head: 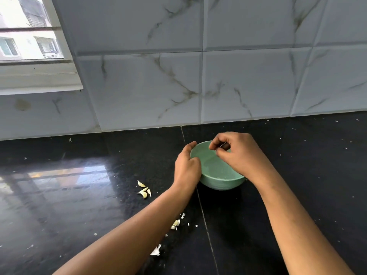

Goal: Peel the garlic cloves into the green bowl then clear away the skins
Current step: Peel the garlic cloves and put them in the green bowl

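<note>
Forearms [297,225]; left hand [186,165] on upright bowl [218,183]

Green bowl [218,175] is being held upright, gripped at its 9 o'clock rim by the left hand [186,167]. A tiny bit [223,145], too small to identify, is being pinched over it by the right hand [236,153]. Pale garlic cloves [144,190] are lying clustered at the bowl's 8 o'clock. Torn white skins [176,223] are lying scattered at 7 o'clock.
</note>
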Demonstrator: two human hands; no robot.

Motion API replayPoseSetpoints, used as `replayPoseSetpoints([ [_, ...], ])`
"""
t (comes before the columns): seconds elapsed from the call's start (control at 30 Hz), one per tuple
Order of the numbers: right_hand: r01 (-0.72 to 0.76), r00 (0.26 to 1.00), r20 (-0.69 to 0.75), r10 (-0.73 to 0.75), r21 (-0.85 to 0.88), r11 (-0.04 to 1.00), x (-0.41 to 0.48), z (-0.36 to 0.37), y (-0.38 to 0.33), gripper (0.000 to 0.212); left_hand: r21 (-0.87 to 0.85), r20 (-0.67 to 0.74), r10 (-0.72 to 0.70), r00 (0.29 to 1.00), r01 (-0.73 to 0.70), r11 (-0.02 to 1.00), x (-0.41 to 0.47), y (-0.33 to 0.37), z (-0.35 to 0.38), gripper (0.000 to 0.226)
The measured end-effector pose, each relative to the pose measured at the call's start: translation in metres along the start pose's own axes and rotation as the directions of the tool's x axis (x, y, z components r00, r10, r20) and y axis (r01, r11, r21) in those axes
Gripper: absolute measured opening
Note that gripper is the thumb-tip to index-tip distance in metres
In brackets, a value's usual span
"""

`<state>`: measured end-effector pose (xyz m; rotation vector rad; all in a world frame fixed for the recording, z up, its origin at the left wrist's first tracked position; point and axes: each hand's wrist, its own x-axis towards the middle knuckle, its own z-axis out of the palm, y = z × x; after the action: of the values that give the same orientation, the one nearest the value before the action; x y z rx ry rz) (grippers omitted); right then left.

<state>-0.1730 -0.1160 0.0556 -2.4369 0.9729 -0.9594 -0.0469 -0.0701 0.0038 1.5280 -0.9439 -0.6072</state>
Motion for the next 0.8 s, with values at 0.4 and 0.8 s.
replayPoseSetpoints([
  [0.4,0.258,0.957,0.098,-0.273,0.144,0.955,-0.033,0.079,-0.054,0.014,0.217,0.062,0.193,0.979,-0.202,0.955,-0.012,-0.013,-0.132,0.034],
  [0.8,0.104,0.943,0.326,-0.059,-0.124,0.987,-0.023,0.134,-0.054,0.022,0.737,0.291,0.072,0.954,-0.272,0.619,-0.012,-0.055,-0.195,0.021],
])
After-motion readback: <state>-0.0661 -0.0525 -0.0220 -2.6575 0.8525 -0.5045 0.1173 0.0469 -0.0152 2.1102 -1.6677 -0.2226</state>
